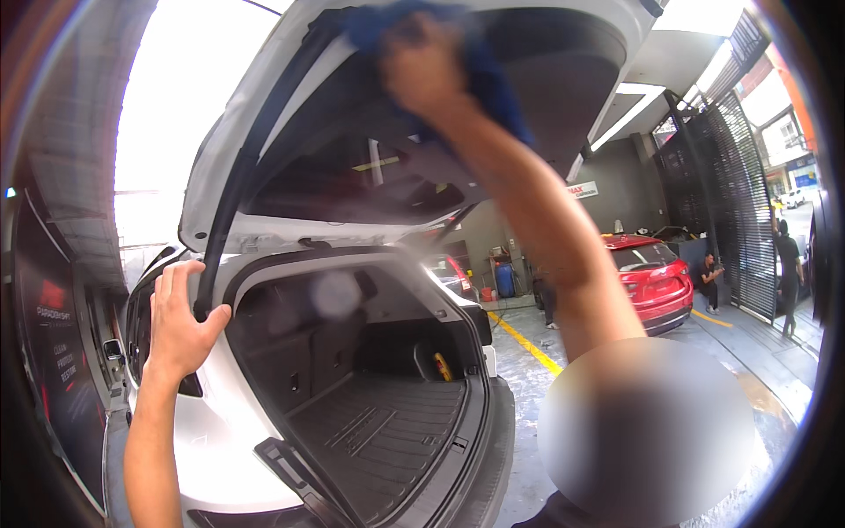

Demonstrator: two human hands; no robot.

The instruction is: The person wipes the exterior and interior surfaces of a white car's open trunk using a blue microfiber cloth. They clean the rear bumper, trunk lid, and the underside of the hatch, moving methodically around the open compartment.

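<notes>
A white car's tailgate (pixel 568 72) stands raised overhead, its dark inner trim facing down. My right hand (pixel 426 66), blurred, is up against that trim with a blue cloth (pixel 498 86) bunched in it and hanging below. My left hand (pixel 181 317) rests at the rear pillar on the left of the opening, beside the black tailgate strut (pixel 228 198), thumb and fingers spread, holding nothing. Below lies the open cargo area with a black ribbed liner (pixel 396 429). A yellow object (pixel 442 367) lies at its far side wall.
The black rear bumper (pixel 495 449) edges the opening. To the right are a red car (pixel 653 280), a blue drum (pixel 505 280), a seated person (pixel 709 280) and a standing person (pixel 789 277) by a slatted gate (pixel 743 218). A dark panel bearing writing (pixel 59 343) stands left.
</notes>
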